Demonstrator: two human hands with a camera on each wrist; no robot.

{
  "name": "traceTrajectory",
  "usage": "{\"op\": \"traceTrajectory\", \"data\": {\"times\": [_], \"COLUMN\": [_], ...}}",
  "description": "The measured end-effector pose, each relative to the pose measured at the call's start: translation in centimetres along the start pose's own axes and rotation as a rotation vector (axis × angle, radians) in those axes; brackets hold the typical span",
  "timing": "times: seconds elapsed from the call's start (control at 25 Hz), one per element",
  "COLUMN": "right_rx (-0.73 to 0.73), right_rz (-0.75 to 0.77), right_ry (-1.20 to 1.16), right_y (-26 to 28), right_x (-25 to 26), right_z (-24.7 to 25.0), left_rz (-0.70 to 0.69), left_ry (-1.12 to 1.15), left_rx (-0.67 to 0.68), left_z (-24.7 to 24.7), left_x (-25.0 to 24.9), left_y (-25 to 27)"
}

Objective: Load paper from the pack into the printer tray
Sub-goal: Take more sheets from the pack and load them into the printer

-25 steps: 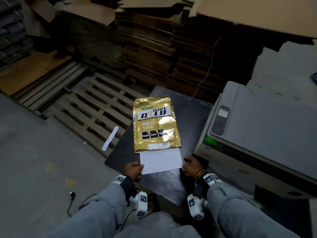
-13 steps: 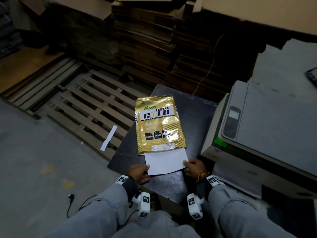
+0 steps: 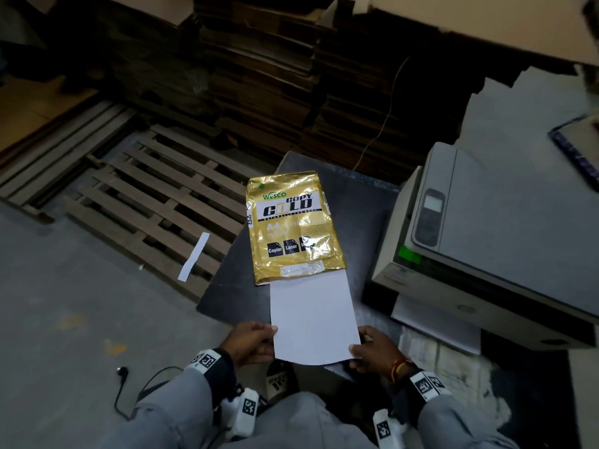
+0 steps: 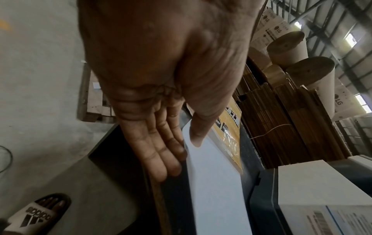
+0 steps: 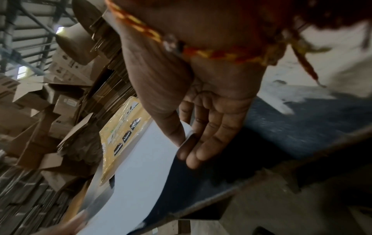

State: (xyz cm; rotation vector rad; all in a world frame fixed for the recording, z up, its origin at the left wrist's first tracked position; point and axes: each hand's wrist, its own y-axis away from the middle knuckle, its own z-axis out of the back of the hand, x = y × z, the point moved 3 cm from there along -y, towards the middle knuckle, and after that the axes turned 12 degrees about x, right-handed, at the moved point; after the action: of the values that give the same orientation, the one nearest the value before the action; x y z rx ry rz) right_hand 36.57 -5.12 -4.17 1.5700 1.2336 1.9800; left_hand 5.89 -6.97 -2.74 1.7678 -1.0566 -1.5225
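A gold paper pack (image 3: 293,228) lies on the dark table (image 3: 359,202), its open end towards me. A thin stack of white paper (image 3: 312,315) sticks out of that end. My left hand (image 3: 259,341) pinches the paper's near left corner, and my right hand (image 3: 369,348) pinches its near right corner. In the left wrist view the thumb lies on top of the paper (image 4: 217,182) with the fingers (image 4: 161,152) beneath. The right wrist view shows the same pinch on the paper (image 5: 141,167). The grey printer (image 3: 505,228) stands to the right, with its tray (image 3: 434,325) low at the front.
A wooden pallet (image 3: 146,202) lies on the floor to the left, with a white paper strip (image 3: 193,256) on it. Stacks of flat cardboard (image 3: 259,76) rise behind the table. A plug and cable (image 3: 123,372) lie on the concrete by my left knee.
Both hands have drawn the white paper further out of the gold pack towards me, so more of the sheet shows. The pack has stayed in place.
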Motion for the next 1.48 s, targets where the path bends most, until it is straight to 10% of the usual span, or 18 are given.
{"op": "traceTrajectory", "data": {"times": [0.64,1.48], "right_rx": [0.190,-0.131], "right_rz": [0.072,0.137], "right_ry": [-0.063,-0.509], "right_y": [8.6,18.3], "right_x": [-9.3,-22.7], "right_z": [-2.0,8.6], "left_rz": [-0.246,-0.414], "left_ry": [-0.084,-0.341], "left_rx": [-0.117,0.127], "left_z": [-3.5,-22.4], "left_x": [7.5,6.9], "left_y": [4.3,1.7]}}
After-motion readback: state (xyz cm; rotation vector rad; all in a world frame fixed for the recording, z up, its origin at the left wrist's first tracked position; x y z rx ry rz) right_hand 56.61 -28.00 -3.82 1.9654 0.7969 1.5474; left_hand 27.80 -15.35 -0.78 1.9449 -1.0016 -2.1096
